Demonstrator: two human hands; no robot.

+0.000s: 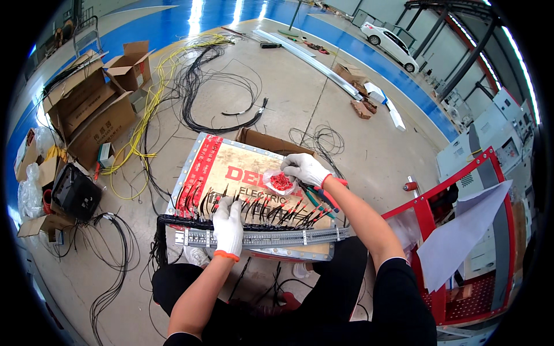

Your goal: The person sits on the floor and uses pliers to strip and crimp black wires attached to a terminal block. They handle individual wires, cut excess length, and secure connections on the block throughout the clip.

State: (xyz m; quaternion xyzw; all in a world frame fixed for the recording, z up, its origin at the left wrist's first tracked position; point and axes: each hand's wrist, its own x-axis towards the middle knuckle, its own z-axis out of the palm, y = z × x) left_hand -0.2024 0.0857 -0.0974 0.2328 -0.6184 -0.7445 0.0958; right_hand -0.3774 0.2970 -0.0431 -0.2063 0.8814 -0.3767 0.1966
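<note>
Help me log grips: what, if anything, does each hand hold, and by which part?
The left hand is among the black wires; the right hand is at the clear bag. Whether either holds anything, and where, cannot be told.

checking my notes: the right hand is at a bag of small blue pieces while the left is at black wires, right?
No: the head view shows red, not blue, pieces in the bag at the right hand; the left hand is at black wires.
</note>
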